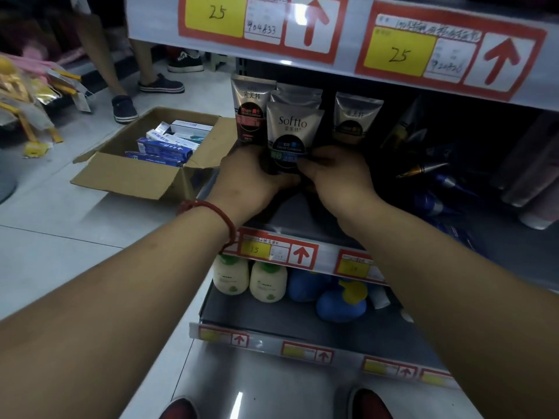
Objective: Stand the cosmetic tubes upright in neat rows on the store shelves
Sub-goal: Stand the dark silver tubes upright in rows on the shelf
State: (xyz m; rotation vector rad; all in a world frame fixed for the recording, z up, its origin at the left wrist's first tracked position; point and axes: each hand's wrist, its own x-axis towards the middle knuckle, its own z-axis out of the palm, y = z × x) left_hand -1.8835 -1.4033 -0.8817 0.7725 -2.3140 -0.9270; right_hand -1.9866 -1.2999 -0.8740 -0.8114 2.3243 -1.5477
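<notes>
A silver Softto tube with a blue label (292, 128) stands upright at the front of the middle shelf (290, 219). My left hand (257, 173) and my right hand (332, 170) grip its lower end from either side. A tube with a red label (249, 111) stands to its left, another silver tube (298, 95) behind it, and a third (354, 119) to the right. Further right, several dark blue and gold tubes (429, 176) lie tipped over in the shadow.
An open cardboard box (145, 173) with blue and white cartons sits on the floor to the left. Cream bottles (267, 281) and blue bottles (338, 300) stand on the lower shelf. Other people's feet (160, 84) are on the floor behind. The upper shelf edge (348, 58) overhangs the tubes.
</notes>
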